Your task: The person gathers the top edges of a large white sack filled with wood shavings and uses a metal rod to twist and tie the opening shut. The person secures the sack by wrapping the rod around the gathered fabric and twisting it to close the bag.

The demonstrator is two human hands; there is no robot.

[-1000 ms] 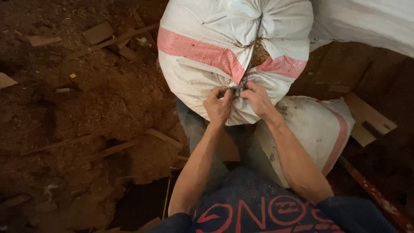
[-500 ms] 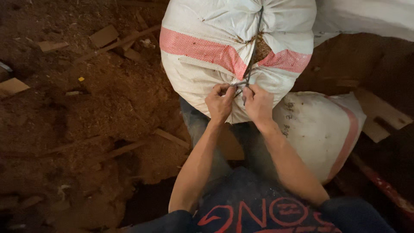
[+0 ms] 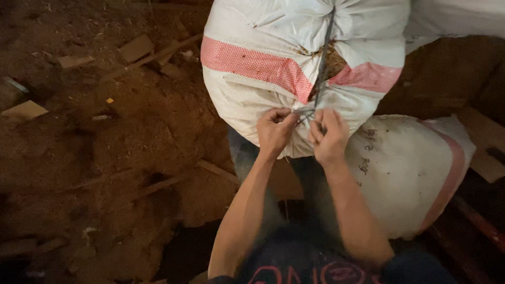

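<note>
A full white woven sack [image 3: 263,37] with a red band stands in front of me, brown fill showing through its sewn mouth. A dark cord [image 3: 322,68] runs down the seam to its near edge. My left hand [image 3: 273,131] and my right hand [image 3: 329,135] sit side by side at that edge. Both pinch the cord's lower end, fingers closed on it, knuckles up against the sack cloth.
A second white sack [image 3: 415,168] with a red stripe lies low at my right. A third white sack [image 3: 463,18] fills the top right corner. Brown sawdust ground [image 3: 105,158] with scattered wood offcuts [image 3: 135,48] spreads to the left. A wooden plank [image 3: 484,152] lies at the far right.
Both hands stay on the cord at the sack's near edge, shifting slightly. The view has drifted a little to the right.
</note>
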